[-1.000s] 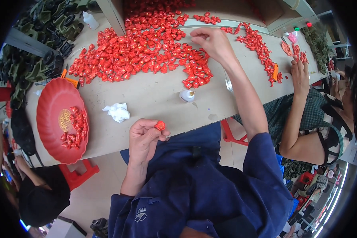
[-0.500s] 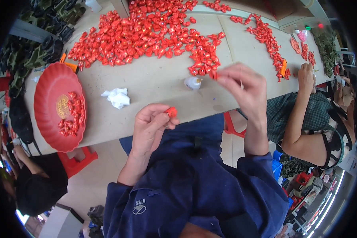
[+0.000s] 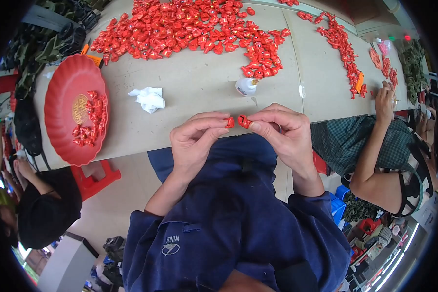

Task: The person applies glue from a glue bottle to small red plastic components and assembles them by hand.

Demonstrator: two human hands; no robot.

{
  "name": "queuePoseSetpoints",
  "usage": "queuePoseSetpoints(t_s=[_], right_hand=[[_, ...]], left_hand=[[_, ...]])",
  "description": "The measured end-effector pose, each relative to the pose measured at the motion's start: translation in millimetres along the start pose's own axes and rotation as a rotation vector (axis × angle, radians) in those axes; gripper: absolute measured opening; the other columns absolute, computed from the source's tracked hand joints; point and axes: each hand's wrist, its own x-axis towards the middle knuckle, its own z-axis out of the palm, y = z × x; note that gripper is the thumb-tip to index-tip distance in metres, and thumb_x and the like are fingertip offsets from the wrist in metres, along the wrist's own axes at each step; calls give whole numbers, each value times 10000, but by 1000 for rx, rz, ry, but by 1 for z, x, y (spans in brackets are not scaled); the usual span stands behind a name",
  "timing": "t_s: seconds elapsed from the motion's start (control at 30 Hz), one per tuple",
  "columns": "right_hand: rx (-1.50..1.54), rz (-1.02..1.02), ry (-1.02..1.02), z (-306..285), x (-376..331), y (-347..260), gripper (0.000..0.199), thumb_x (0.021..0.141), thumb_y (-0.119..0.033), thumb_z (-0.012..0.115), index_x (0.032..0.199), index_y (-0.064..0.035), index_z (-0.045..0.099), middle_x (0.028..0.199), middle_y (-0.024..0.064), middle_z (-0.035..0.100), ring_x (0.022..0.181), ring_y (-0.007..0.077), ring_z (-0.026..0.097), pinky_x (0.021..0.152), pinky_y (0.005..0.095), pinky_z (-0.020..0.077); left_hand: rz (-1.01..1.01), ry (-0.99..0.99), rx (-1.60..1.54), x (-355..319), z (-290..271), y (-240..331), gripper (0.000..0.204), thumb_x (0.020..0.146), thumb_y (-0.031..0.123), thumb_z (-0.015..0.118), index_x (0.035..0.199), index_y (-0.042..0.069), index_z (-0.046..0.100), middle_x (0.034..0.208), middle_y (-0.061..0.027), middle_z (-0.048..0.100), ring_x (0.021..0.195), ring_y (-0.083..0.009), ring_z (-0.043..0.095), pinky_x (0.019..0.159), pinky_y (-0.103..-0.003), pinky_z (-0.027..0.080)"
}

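Red pieces point(image 3: 244, 121) jut inward from left grip point(image 3: 194, 141) and right grip point(image 3: 292, 138)

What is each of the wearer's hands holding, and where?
The left hand pinches one red piece by its left side; the right hand pinches another red piece by its right side. Finer detail is unclear.

2 small, glossy red pieces were held level with each other, a narrow gap between them. The left red piece point(image 3: 230, 122), rounded and partly covered, sat pinched in the fingertips of the left hand point(image 3: 193, 142). The right red piece point(image 3: 244, 121) was gripped by the right hand point(image 3: 286, 134) and showed a dark slit toward its upper left; its far end was hidden.
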Motion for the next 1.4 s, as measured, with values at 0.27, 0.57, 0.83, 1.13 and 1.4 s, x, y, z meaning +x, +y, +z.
queuePoseSetpoints(t_s=[0.27, 0.57, 0.83, 1.13, 1.4], right_hand=[[-188, -7, -39, 3, 4, -9, 95, 778, -69, 644, 833, 5, 666, 717, 90, 605, 610, 117, 553, 554, 239, 442], [-300, -151, -8, 11, 7, -7, 102, 791, -88, 635, 802, 13, 639, 691, 90, 595, 610, 137, 574, 552, 253, 465], [223, 88, -62, 15, 2, 13, 123, 834, -71, 602, 888, 39, 587, 790, 89, 651, 731, 102, 619, 629, 211, 492], [315, -33, 71, 32, -9, 27, 78, 847, -30, 577, 883, 39, 572, 808, 90, 637, 752, 114, 612, 675, 219, 490], [461, -85, 101, 36, -9, 25, 93, 815, -12, 609, 896, 30, 587, 810, 78, 626, 762, 116, 605, 676, 217, 486]], left_hand=[[138, -77, 256, 3, -4, -2, 151, 750, -79, 619, 887, -26, 652, 912, -155, 633, 846, -182, 616, 714, -256, 521], [-266, -72, -236, 4, -8, -4, 212, 795, -19, 615, 1001, -55, 578, 865, -113, 645, 748, -141, 626, 675, -233, 514], [-252, -65, -191, 3, -6, -5, 177, 799, -11, 616, 969, -55, 592, 849, -115, 644, 743, -137, 623, 663, -228, 511], [-216, -40, -128, 0, -3, -4, 167, 801, -20, 611, 962, -61, 591, 830, -124, 643, 740, -144, 623, 665, -228, 509], [-235, -70, -258, 2, -2, -5, 164, 800, -24, 607, 961, -55, 593, 836, -128, 644, 750, -146, 624, 668, -236, 511]])
